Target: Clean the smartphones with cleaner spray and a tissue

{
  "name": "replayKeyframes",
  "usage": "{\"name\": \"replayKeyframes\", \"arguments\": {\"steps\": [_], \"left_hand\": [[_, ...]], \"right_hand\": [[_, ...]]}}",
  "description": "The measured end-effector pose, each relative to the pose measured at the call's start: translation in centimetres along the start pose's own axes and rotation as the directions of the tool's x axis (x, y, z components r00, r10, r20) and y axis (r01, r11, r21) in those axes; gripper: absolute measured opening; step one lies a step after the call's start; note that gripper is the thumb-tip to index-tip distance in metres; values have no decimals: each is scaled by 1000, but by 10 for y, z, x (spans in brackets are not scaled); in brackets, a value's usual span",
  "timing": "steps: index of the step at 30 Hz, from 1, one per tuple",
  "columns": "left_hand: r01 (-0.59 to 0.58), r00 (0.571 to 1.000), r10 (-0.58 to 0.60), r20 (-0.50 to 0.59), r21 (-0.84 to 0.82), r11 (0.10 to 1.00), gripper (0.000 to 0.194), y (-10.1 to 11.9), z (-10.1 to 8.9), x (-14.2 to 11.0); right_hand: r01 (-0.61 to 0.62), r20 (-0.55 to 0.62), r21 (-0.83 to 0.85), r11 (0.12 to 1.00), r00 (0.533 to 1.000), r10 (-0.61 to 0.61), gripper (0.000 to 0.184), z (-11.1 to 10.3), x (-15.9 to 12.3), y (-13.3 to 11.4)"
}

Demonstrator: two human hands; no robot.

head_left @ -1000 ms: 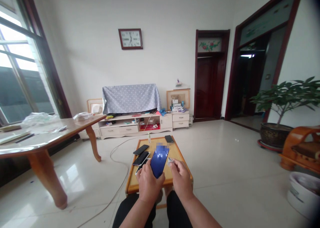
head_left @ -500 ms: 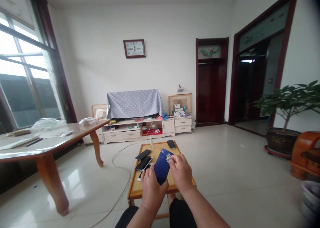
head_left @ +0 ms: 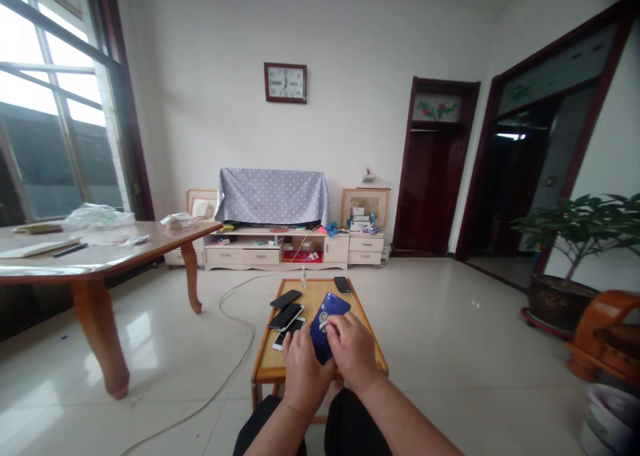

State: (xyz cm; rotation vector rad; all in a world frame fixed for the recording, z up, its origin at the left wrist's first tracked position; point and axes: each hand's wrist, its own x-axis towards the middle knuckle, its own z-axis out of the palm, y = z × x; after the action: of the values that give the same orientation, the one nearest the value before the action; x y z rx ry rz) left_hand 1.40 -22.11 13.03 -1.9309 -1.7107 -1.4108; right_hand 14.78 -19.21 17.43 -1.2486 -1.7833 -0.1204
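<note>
My left hand (head_left: 306,369) is closed around the lower left edge of a blue phone (head_left: 334,303), which is tilted with its glossy back towards me. Between the fingertips of my right hand (head_left: 353,349) is a small white piece (head_left: 323,321), pressed against or just over the phone's back; whether it is cloth or paper I cannot tell. Below both hands stands a small wooden table (head_left: 357,323). On its left side lie a black phone (head_left: 285,299), a second dark phone (head_left: 285,316) and a white-edged phone (head_left: 285,339), partly hidden by my left hand.
Another dark phone (head_left: 343,284) and a small clear bottle (head_left: 303,278) are at the table's far end. A larger wooden table (head_left: 165,239) stands at left, a cable (head_left: 235,369) crosses the floor, and a potted plant (head_left: 563,296) is at right.
My right hand has brought the white piece leftward from beside the phone onto its back. My left hand keeps hold of the phone. The camera view has shifted slightly.
</note>
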Motion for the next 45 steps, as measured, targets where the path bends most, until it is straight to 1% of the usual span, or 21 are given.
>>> {"name": "replayKeyframes", "arguments": {"steps": [2,3,6,7,8,11,13,14,17,19,21,24,25,27,30,34,36,38,41,43,45], "left_hand": [[26,1000,-26,3,-18,1000,57,-2,1,-1],[33,999,-33,11,-24,999,58,-3,2,-3],[38,999,-37,28,-32,999,66,-8,6,-6],[40,999,-39,29,-31,999,66,-11,7,-8],[41,999,-40,30,-28,999,65,-14,8,-8],[48,999,-48,14,-15,999,57,-22,10,-10],[50,999,-49,5,-10,999,54,-25,10,-10],[51,999,-51,8,-6,999,55,-27,10,-11],[58,998,-58,38,10,998,64,-28,8,-12],[62,997,-63,55,19,998,65,-28,8,-13],[75,996,-76,56,23,997,60,-30,10,-12],[117,992,-118,50,30,993,45,-33,17,-8],[133,989,-134,53,33,991,43,-34,20,-7],[156,984,-159,81,42,987,46,-36,28,-4],[184,971,-194,142,75,980,52,-41,41,2],[247,940,-274,205,146,958,43,-50,64,15],[267,927,-301,225,171,949,42,-59,79,22],[285,915,-324,241,183,941,44,-69,98,31],[299,902,-343,262,193,935,56,-88,131,45],[298,900,-350,261,218,929,61,-103,157,54],[306,896,-363,257,238,922,61,-119,183,63]], "right_hand": [[53,58,-12,999,997,-52,16,8,-3,-4],[41,54,-17,999,998,-40,16,11,-2,-4],[-69,-24,-21,997,997,68,18,15,3,1],[-86,-36,-21,996,996,85,18,16,3,1],[-78,-27,-20,997,997,78,18,17,2,1],[35,72,-14,999,997,-33,16,24,-8,-5],[72,111,-9,997,991,-70,15,27,-12,-8],[57,104,-12,998,993,-56,16,28,-11,-7],[-48,30,-34,998,998,49,17,29,-2,-1],[-70,18,-53,996,997,71,17,30,1,1],[-9,65,-69,998,998,13,17,33,-4,-2],[98,143,-67,993,986,-88,20,41,-17,-6],[101,146,-66,993,985,-91,20,44,-18,-6],[55,123,-73,996,991,-46,19,51,-16,-1],[-34,109,-91,995,993,44,11,65,-4,10],[-38,188,-65,997,981,49,9,87,8,24],[-45,200,-17,999,979,47,11,97,14,32],[-62,179,58,996,982,51,20,108,22,45],[-109,114,169,980,989,90,28,133,40,80],[-178,70,199,964,983,167,29,159,57,114],[-264,47,178,948,965,260,33,191,79,154]]}}
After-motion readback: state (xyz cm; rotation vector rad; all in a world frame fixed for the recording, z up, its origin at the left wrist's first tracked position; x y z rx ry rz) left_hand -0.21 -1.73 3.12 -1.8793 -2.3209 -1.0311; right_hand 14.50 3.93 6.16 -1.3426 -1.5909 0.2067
